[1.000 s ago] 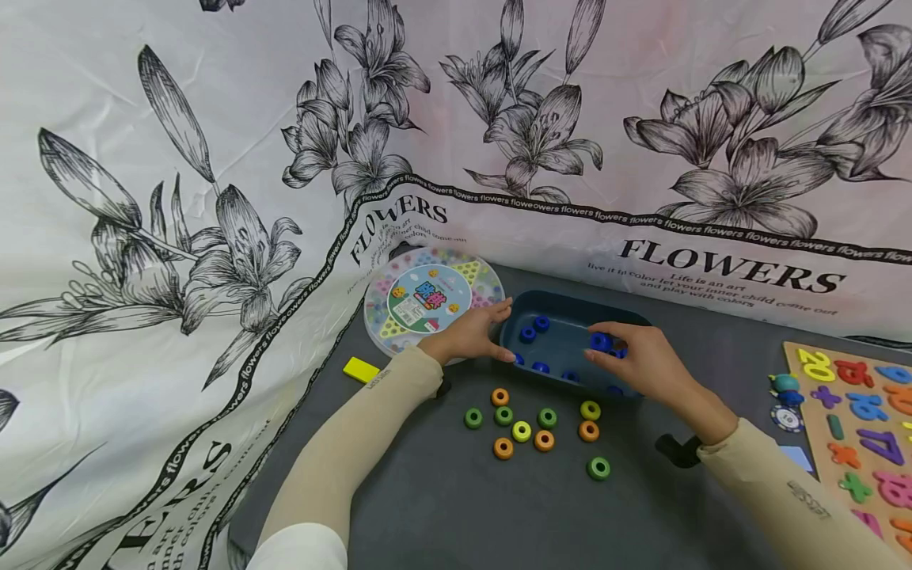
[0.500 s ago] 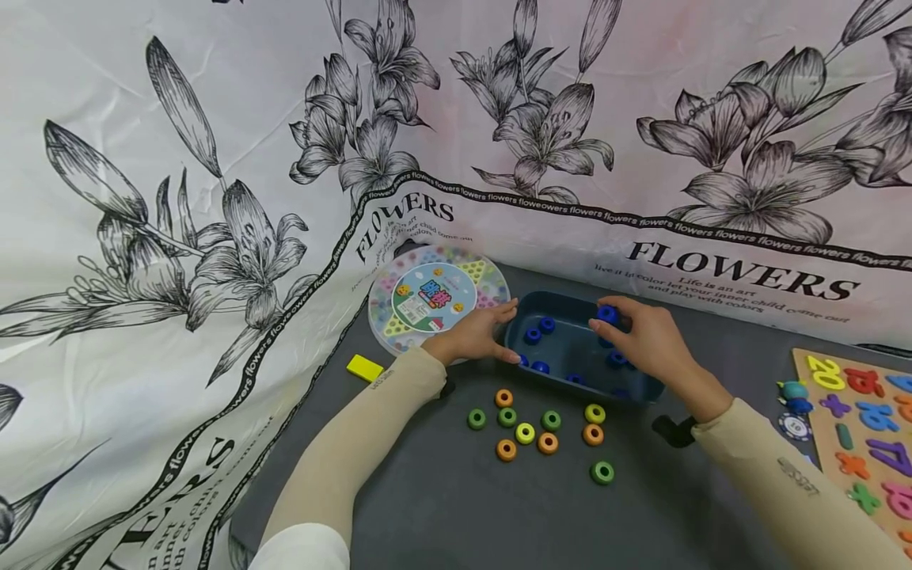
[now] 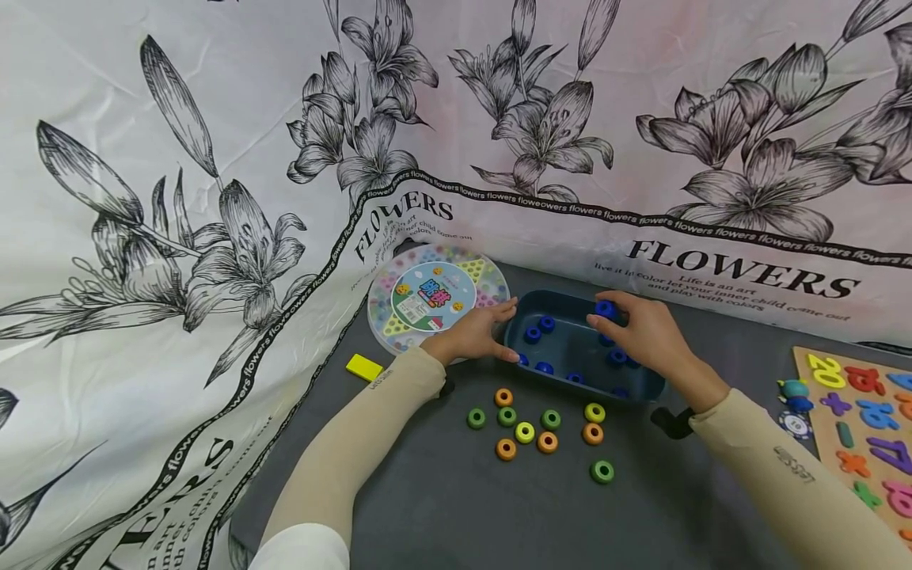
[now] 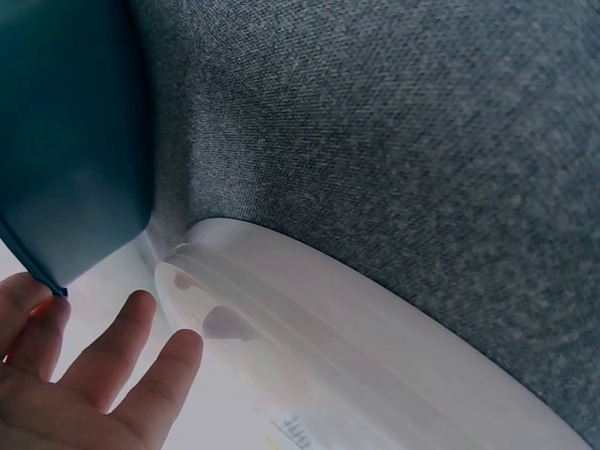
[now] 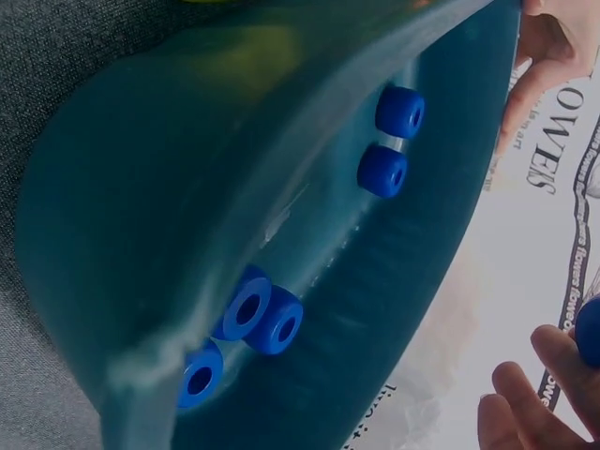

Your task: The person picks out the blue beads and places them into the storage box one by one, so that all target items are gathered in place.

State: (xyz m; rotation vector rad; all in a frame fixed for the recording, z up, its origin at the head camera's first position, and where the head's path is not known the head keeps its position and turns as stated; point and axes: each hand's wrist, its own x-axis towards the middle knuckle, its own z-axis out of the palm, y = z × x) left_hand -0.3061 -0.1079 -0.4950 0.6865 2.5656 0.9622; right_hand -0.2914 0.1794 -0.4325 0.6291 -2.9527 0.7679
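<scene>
A dark blue-green plastic bin (image 3: 570,305) holds several blue beads (image 3: 546,324), each with a hole through it. My left hand (image 3: 473,332) grips the bin's left end, thumb near the front corner and fingertips at the rim. In the left wrist view, other fingers (image 4: 169,370) spread out beside the rim. Above the bin's far right part, my right hand (image 3: 644,328) pinches a blue bead (image 3: 606,309) between thumb and fingers. Only a slice of that bead shows in the right wrist view, past the bin's rim.
Orange, green and yellow beads (image 3: 524,432) lie in front of the bin on the dark grey table (image 3: 499,514). A round, clear-lidded game box (image 3: 435,297) is behind the left hand, near a yellow block (image 3: 364,367). A number puzzle board (image 3: 848,412) lies far right.
My right hand has lifted the blue bead from inside the bin toward its far rim, then stays nearly still. My left hand keeps its place at the bin's left end.
</scene>
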